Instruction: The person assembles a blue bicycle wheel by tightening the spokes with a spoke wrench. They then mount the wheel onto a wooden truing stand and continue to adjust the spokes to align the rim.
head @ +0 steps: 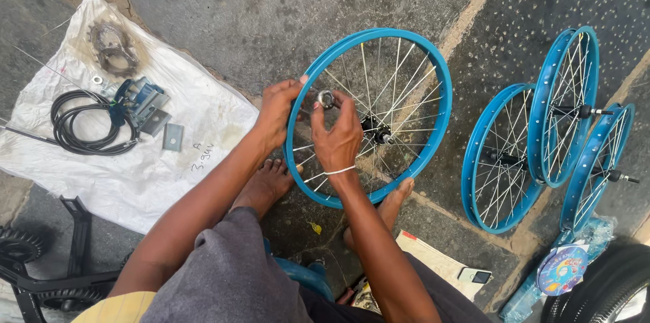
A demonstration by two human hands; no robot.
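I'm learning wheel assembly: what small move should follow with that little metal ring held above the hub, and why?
Probably lower the small silver metal ring, pinched in the right hand, toward the axle of the blue spoked wheel, since the left hand steadies the rim and the hub sits just beside it.
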